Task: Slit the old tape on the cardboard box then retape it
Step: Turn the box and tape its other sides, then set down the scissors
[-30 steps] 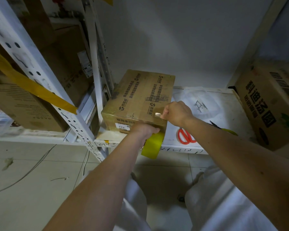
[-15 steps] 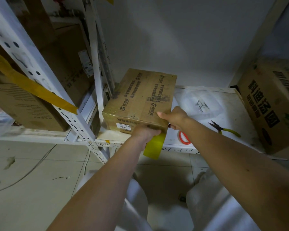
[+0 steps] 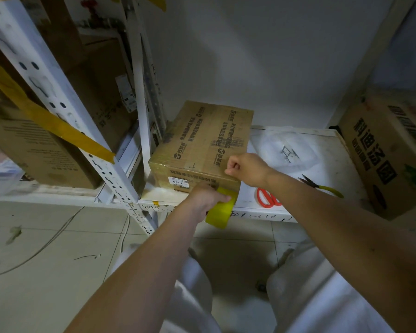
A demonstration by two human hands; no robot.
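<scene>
A brown cardboard box (image 3: 202,140) with printed text sits on the white shelf (image 3: 257,213), against the left upright. My left hand (image 3: 205,199) grips a roll of yellow tape (image 3: 222,211) held against the lower front face of the box, at the shelf edge. My right hand (image 3: 245,168) is curled into a fist resting on the box's top near its front right corner. Nothing shows between its fingers. A small white label (image 3: 178,182) is stuck on the front face.
Red-handled scissors (image 3: 267,198) and yellow-handled pliers (image 3: 322,186) lie on the shelf right of the box, behind a clear plastic bag (image 3: 286,150). A large printed carton (image 3: 389,159) stands at the right. A perforated white upright (image 3: 106,174) and more cartons (image 3: 34,145) are on the left.
My right hand went from lying flat along the box's front top edge to a fist on the top corner. The left hand and the tape roll stay at the front face.
</scene>
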